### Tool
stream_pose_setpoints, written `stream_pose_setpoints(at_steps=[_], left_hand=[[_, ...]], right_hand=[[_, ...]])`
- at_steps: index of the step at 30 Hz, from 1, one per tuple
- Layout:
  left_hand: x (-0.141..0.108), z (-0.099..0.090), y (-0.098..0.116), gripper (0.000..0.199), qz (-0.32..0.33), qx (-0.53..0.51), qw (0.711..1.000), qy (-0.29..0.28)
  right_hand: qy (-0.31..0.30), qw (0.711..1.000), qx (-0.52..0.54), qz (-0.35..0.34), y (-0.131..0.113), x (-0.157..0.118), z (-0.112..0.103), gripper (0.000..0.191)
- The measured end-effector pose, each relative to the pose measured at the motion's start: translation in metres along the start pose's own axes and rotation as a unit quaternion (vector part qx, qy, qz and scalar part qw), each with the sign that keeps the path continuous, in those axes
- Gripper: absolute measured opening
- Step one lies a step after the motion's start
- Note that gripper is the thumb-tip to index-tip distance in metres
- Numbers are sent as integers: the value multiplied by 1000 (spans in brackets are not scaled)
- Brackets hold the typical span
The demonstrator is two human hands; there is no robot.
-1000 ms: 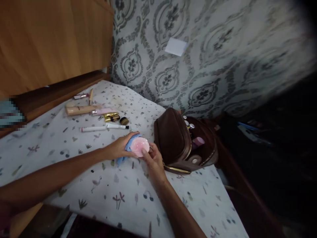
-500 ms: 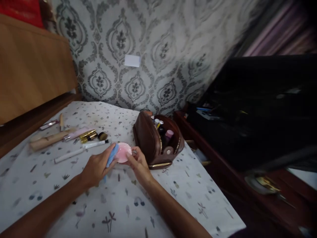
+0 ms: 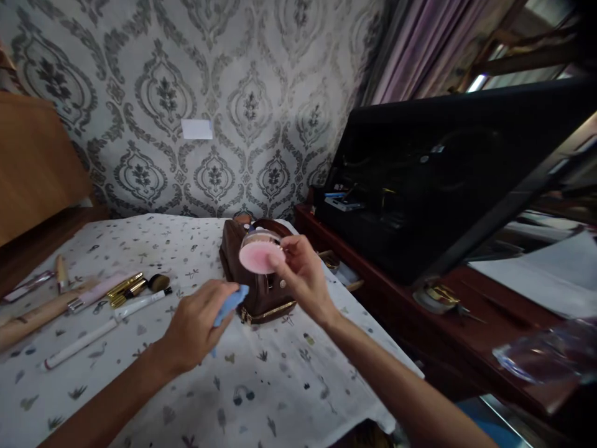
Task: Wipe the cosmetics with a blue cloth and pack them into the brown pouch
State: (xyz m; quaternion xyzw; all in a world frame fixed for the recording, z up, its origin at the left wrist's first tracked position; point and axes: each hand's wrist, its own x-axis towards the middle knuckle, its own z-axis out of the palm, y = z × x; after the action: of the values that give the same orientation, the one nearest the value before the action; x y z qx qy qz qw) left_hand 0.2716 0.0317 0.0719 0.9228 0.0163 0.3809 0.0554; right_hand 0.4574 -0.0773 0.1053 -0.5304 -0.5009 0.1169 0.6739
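Note:
My right hand [image 3: 305, 277] pinches a round pink compact [image 3: 261, 256] by its edge, thumb on the pink face. The compact is held tilted above a brown makeup bag [image 3: 233, 249] and hides much of its opening. My left hand [image 3: 198, 323], lower and to the left, is closed around a folded blue cloth [image 3: 232, 305], apart from the compact. The bag stands on the patterned white cloth, its gold zip facing me.
Makeup brushes, gold tubes [image 3: 125, 289] and a long white pen-like stick [image 3: 107, 330] lie at left on the patterned tablecloth [image 3: 261, 398]. A wooden cabinet [image 3: 37, 162] stands behind them. At right, a dark red desk [image 3: 494, 311] carries a large black screen [image 3: 443, 168].
My right hand has carried the compact away from the blue cloth, up and right over the bag. The left hand keeps the cloth. The view has turned right.

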Motion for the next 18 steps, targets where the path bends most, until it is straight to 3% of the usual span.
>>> stream_pose_setpoints(at_steps=[3, 6, 10, 14, 18], left_hand=[[31, 21, 22, 25, 31, 47, 994, -93], [52, 42, 37, 35, 24, 119, 976, -180], [59, 53, 42, 36, 39, 123, 951, -280], [47, 52, 40, 37, 106, 113, 941, -301], [38, 57, 40, 39, 150, 154, 933, -290]], right_hand=[[-20, 998, -64, -16, -2, 21, -33, 40], [-83, 985, -151, -17, 3, 37, -58, 34], [-179, 938, -295, -34, 4, 51, -74, 21], [-279, 855, -430, -80, -1, 61, -78, 19], [-358, 792, -486, -97, -1, 70, -79, 20]])
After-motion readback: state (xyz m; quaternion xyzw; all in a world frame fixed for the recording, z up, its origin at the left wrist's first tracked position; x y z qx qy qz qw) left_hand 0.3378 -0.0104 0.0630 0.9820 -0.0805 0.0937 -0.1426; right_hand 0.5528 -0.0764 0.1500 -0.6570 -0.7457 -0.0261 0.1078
